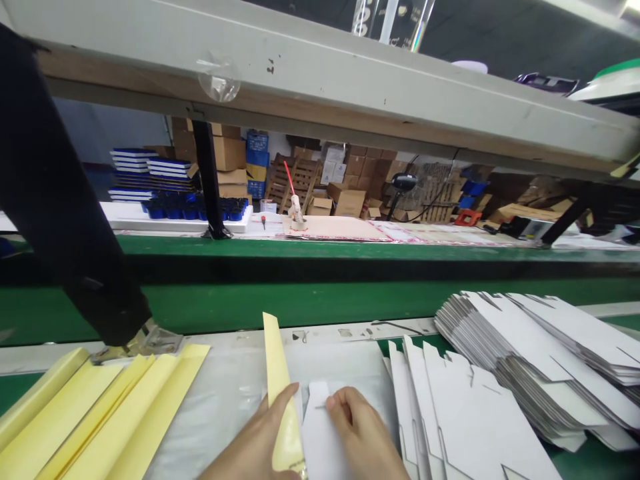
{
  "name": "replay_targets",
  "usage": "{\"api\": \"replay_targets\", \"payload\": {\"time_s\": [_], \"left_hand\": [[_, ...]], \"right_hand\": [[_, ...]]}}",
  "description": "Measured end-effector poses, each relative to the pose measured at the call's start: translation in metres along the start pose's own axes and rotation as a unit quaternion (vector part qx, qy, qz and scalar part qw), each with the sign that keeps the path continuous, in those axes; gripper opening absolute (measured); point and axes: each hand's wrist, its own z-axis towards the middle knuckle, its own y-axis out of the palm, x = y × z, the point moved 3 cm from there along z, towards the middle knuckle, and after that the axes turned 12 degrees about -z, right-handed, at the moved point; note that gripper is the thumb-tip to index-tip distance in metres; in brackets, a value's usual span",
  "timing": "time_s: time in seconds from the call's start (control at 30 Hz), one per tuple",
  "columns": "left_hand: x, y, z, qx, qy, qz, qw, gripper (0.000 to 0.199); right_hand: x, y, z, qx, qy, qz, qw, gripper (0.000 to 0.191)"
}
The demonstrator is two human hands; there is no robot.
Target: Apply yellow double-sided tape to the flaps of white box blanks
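At the near edge of the table [235, 400] we see the left hand [255, 443] pinching a yellow strip [277, 387] with thumb on top, the strip rising away from us. The right hand [363, 433] presses its fingertips on a white card blank [320, 433] just beside the strip (both hands are partly cut off). More yellow strips [100, 413] lie toward the left corner; stacked white blanks [530, 360] fan out toward the right.

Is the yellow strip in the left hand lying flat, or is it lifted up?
Lifted. The yellow strip rises from the left hand, its tip off the table.
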Motion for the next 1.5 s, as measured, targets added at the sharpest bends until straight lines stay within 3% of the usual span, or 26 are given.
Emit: {"api": "replay_targets", "payload": {"time_s": [0.63,0.8,1.03,1.13,1.33,1.4,1.5], "left_hand": [[-0.006,0.004,0.0,0.02,-0.005,-0.001,1.0,0.088],[-0.005,0.002,0.0,0.028,-0.006,-0.003,1.0,0.088],[-0.004,0.004,-0.005,0.036,-0.009,-0.013,0.999,0.087],[-0.003,0.003,-0.005,0.044,-0.006,-0.018,0.999,0.085],[-0.006,0.002,-0.001,0.037,0.004,-0.031,0.999,0.088],[-0.002,0.001,-0.004,0.036,0.004,-0.045,0.998,0.088],[0.012,-0.005,-0.014,0.027,0.016,-0.081,0.996,0.084]], "right_hand": [[-0.005,0.001,0.001,0.017,0.029,-0.114,0.993,0.019],[-0.004,-0.005,0.0,0.032,0.037,-0.085,0.995,0.01],[-0.016,-0.003,0.002,-0.021,0.028,-0.175,0.984,0.014],[-0.016,-0.007,0.002,-0.021,0.02,-0.157,0.987,0.011],[-0.011,-0.007,-0.009,-0.005,0.018,-0.094,0.995,0.029],[-0.014,-0.002,-0.013,0.022,0.007,-0.036,0.999,0.042],[-0.018,-0.007,-0.019,0.057,-0.009,0.1,0.993,0.043]]}}
